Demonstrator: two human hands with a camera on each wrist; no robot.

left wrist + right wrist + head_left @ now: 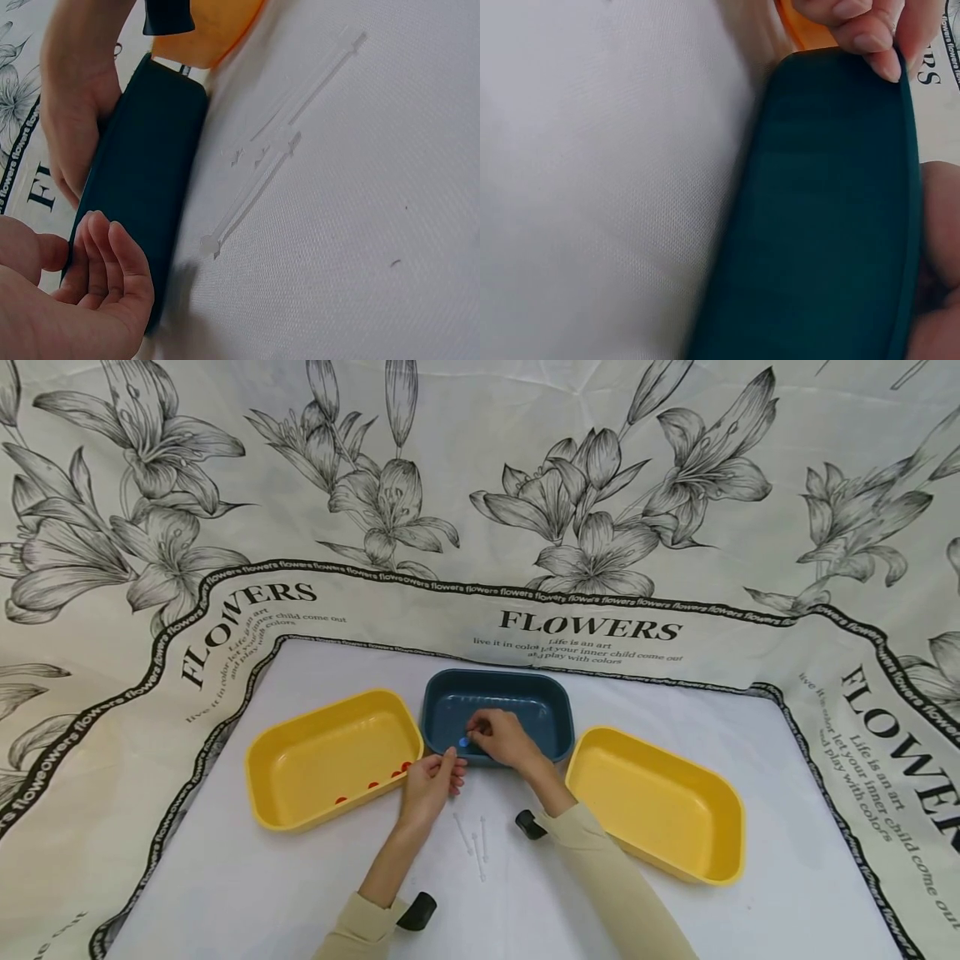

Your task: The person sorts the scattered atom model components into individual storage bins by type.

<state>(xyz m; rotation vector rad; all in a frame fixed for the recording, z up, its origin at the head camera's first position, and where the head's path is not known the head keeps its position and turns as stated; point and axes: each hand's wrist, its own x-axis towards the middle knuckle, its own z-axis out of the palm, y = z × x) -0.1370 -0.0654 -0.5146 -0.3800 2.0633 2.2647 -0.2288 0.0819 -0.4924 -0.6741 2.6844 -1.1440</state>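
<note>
A dark blue tray (555, 710) stands in the middle of the table. At its front left corner, my left hand (431, 785) pinches the rim, thumb at the top edge and fingers along the outer wall in the left wrist view. My right hand (501, 737) reaches over the front wall into the tray with curled fingers. At its thumb and index tips is a small round blue piece (463, 742), which they appear to pinch. The tray wall hides these fingertips in both wrist views. Several clear thin sticks (483, 839) lie on the white cloth between my forearms.
A yellow tray (258, 768) stands to the left, with several small red pieces (372, 785) along its front wall. Another yellow tray (731, 827) stands to the right, angled. A flower-printed cloth (420, 527) rises behind the table.
</note>
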